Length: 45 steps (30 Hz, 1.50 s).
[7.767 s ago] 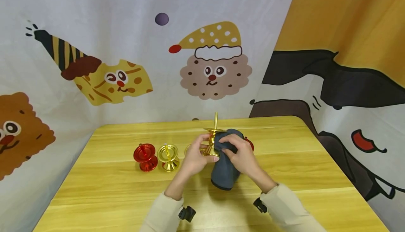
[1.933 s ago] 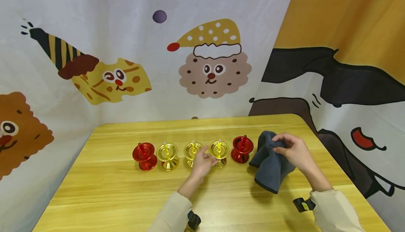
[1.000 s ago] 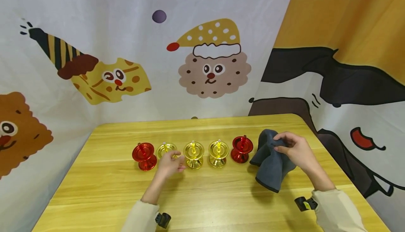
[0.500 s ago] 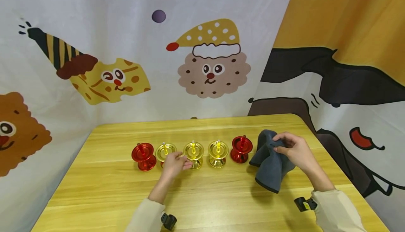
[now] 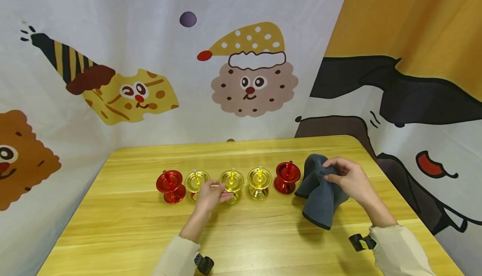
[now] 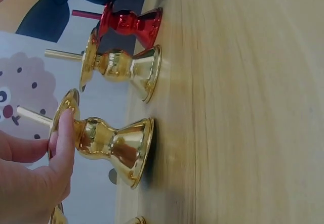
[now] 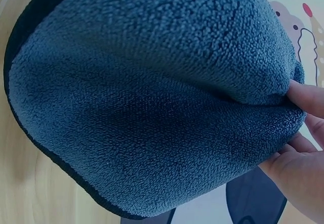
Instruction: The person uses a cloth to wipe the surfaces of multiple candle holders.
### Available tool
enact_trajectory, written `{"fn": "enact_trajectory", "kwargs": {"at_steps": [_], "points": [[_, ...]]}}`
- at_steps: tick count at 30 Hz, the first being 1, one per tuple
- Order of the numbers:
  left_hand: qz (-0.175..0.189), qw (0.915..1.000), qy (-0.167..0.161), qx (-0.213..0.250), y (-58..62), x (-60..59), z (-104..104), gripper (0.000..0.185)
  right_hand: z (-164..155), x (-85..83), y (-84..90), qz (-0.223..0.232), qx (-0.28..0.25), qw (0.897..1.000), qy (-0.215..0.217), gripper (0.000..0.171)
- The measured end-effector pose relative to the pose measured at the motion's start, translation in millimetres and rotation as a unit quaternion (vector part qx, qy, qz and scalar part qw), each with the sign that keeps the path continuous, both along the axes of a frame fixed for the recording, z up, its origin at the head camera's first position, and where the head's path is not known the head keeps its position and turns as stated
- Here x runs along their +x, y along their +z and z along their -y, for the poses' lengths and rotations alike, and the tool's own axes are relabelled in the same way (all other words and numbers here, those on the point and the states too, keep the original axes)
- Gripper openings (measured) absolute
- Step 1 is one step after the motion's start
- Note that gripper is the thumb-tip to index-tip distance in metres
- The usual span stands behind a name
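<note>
My left hand (image 5: 209, 194) pinches the dish rim of the middle gold candle holder (image 5: 238, 178), thumb and fingers on either side of it in the left wrist view. That holder (image 6: 109, 142) has a thin upright tube, a wide dish and a flared foot close over the table. To its left stand another gold candle holder (image 5: 196, 178), partly behind my hand, and a red one (image 5: 170, 187). To its right are a gold holder (image 5: 260, 182) and a red one (image 5: 287, 177). My right hand (image 5: 352, 182) pinches a bunched grey-blue cloth (image 5: 319, 207), which hangs down from the fingers.
The holders form a row across the middle of the wood-grain table (image 5: 256, 242). A printed curtain (image 5: 150, 16) hangs behind the table's back edge. Small dark devices sit at both sleeves, such as the left wrist camera (image 5: 204, 263).
Earlier both hands held a gold holder against the cloth; it then stood in the row. My left hand moved left to the middle holder and shifted it slightly right and nearer. The cloth moved right.
</note>
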State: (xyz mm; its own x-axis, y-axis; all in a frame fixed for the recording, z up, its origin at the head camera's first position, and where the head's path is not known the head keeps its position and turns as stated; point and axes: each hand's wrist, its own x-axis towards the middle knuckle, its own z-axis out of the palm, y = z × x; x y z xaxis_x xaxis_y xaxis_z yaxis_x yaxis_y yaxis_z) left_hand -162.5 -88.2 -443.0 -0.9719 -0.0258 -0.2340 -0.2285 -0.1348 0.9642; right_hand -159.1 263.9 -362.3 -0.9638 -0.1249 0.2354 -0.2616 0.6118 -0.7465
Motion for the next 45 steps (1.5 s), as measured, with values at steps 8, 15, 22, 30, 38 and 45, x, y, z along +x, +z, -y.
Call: {"fn": "enact_trajectory", "kwargs": {"at_steps": [8,15,22,30,38,45], "points": [[-0.013,0.9997,-0.006,0.020,4.1,0.2,2.3,0.025,1.9,0.3,3.9,-0.002,-0.007,1.000,-0.002,0.025],[-0.030,0.9989,-0.011,0.035,34.3,6.4,1.2,0.022,10.2,0.1,15.4,-0.026,-0.007,1.000,0.002,0.028],[-0.056,0.9971,-0.045,0.024,66.5,12.4,-5.9,0.022,29.8,3.8,45.4,-0.063,-0.042,0.997,0.016,0.033],[-0.069,0.9924,-0.091,0.045,77.3,16.2,-20.6,0.024,69.2,3.5,50.7,-0.058,-0.076,0.992,0.085,0.041],[-0.062,0.9901,-0.116,0.050,78.8,17.5,-32.3,0.025,105.2,5.2,31.1,-0.014,-0.096,0.986,0.138,0.043],[-0.068,0.9906,-0.115,0.029,77.8,19.6,-34.2,0.023,115.2,6.4,15.8,-0.006,-0.071,0.986,0.152,0.046]]}}
